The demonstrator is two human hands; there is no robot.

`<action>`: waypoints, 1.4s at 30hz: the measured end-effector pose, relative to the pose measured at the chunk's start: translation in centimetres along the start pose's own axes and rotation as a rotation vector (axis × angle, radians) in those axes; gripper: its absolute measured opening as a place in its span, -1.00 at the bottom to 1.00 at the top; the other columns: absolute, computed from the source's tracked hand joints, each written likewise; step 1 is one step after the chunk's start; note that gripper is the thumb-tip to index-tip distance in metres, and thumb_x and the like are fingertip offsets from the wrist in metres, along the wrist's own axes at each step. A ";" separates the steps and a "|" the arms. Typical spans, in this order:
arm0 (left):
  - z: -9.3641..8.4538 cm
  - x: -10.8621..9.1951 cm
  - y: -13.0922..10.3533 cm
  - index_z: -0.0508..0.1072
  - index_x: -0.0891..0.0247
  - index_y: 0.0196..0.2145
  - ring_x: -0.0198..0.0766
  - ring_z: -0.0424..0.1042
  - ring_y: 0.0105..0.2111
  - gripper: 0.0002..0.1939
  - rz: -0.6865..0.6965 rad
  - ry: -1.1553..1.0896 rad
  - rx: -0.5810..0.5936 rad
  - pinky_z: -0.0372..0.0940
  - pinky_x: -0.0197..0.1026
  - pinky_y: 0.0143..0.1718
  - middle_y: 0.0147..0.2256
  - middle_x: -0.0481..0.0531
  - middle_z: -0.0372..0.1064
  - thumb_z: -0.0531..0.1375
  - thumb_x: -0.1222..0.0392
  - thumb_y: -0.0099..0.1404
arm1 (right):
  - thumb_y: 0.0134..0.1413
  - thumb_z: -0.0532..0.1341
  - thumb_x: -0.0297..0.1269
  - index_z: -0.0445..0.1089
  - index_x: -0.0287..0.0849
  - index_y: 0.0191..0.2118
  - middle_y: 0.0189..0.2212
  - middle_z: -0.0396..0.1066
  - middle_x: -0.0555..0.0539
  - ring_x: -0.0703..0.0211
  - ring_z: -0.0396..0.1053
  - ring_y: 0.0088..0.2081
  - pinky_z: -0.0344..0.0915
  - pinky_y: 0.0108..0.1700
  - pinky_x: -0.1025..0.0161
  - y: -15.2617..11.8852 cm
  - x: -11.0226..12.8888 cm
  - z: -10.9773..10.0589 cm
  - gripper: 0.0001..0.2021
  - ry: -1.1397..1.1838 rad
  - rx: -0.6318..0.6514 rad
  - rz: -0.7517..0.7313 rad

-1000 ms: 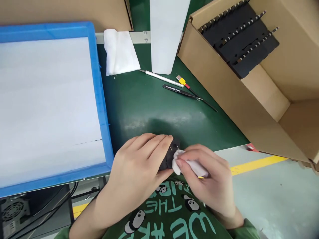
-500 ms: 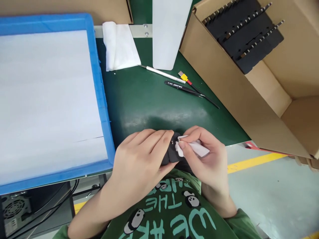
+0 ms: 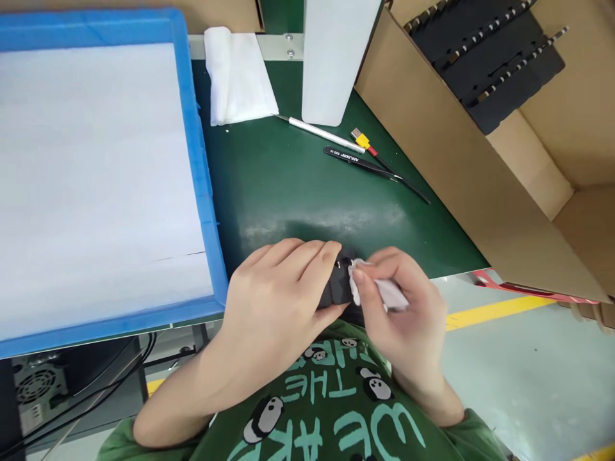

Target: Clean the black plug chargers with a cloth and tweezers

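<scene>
the widest surface is made up by the green table (image 3: 288, 186), on whose right side an open cardboard box (image 3: 446, 141) is set at a slant. the left side is taken up by a white board (image 3: 96, 173), by which a broad blue edging is carried. below the table's near edge, a green shirt (image 3: 312, 397) printed with pandas and lettering is worn by the person. inside the box, black slotted panels (image 3: 490, 64) are seen toward the far end, and between box and board a long white panel (image 3: 334, 64) is placed, its rounded end turned toward the person

the left hand (image 3: 276, 298) is held back upward with its fingers bent, and by the right hand (image 3: 408, 301) thumb and fingertips are brought together. a folded white cloth (image 3: 247, 83) is laid near the table's far edge. the black part (image 3: 339, 285) is grasped by the left hand, just over the near edge of the table, and is largely covered by the fingers. a black cable with a yellow usb plug (image 3: 361, 138) is laid near the box, beside a silver knife (image 3: 324, 134), pointed at the cloth's corner, and black tweezers (image 3: 358, 159). a small white wipe (image 3: 391, 294) is pinched by the right hand, its crumpled end held against the black part's right end
</scene>
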State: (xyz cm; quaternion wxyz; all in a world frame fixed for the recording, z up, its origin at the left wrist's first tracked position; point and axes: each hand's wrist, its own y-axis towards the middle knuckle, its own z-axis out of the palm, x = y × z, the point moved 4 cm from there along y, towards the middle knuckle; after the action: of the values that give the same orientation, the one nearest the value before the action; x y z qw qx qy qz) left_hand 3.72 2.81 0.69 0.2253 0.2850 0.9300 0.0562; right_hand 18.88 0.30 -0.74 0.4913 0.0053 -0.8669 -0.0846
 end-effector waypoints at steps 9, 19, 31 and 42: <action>0.4 0.3 0.0 0.45 0.33 -0.03 -0.04 0.55 -0.19 -0.67 0.000 -0.034 -0.008 0.40 -0.04 -0.26 -0.14 0.10 0.58 0.28 0.18 0.28 | 0.20 0.22 -0.51 0.33 -0.10 -0.33 -0.44 0.39 0.03 0.23 0.37 -0.39 0.32 -0.39 0.25 -1.6 0.0 -0.4 -0.85 0.004 0.014 -0.013; -1.5 0.2 -1.2 0.28 0.37 0.21 0.03 0.37 0.17 -0.28 -0.027 -0.114 -0.004 0.26 0.02 0.19 0.15 0.20 0.42 0.34 -0.11 0.26 | 0.18 0.27 -0.53 0.42 -0.11 -0.22 -0.34 0.44 -0.01 0.22 0.42 -0.33 0.38 -0.31 0.24 -0.2 0.9 -0.6 -0.84 -0.176 0.039 -0.212; -0.7 2.7 -3.1 0.34 0.28 0.13 -0.03 0.48 0.00 -0.48 -0.104 -0.177 0.014 0.35 -0.01 0.03 0.01 0.14 0.50 0.35 0.10 0.28 | 0.17 0.16 -0.70 0.40 -0.39 0.08 -0.27 0.40 -0.17 0.16 0.38 -0.27 0.42 -0.18 0.19 -2.0 3.3 -0.5 -0.63 -0.500 0.208 -0.442; -0.2 3.2 -3.1 0.40 0.27 0.04 -0.10 0.54 -0.09 -0.61 -0.068 -0.244 -0.060 0.41 -0.05 -0.12 -0.06 0.10 0.56 0.11 0.43 0.26 | 0.13 0.10 -0.71 0.44 -0.51 -0.07 -0.33 0.46 -0.27 0.07 0.31 -0.38 0.33 -0.41 0.10 -3.2 5.9 4.5 -0.72 -0.485 0.208 -0.681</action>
State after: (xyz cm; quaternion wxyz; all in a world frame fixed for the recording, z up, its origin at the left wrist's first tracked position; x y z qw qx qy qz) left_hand -0.30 2.06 -1.11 0.3469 0.2509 0.9028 0.0413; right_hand 11.77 -2.80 1.52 0.2140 0.3202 -0.9101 -0.1530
